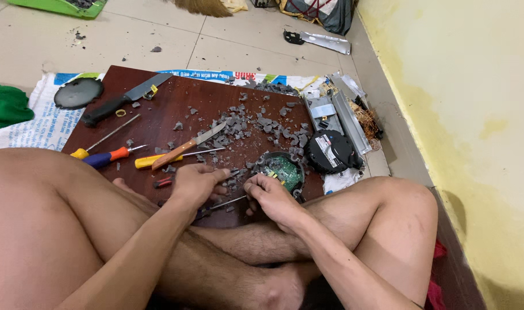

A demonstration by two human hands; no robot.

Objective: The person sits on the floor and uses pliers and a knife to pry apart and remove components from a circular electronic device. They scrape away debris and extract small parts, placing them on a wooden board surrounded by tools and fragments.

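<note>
Two hands work low on the brown board: the left hand clenches a thin metal tool, the right hand pinches the round green circuit board at its two o'clock. Grey fragments scatter toward twelve; a wooden-handled knife lies at eleven, a black-handled knife farther.

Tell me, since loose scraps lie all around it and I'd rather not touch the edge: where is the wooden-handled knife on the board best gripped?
Take the wooden-handled knife by its brown handle, the lower-left end, which lies on fairly bare board. Come from the left, near side, probably. The blade points up-right into the grey fragments, so approaching from there would meet metal and rubble.
</note>
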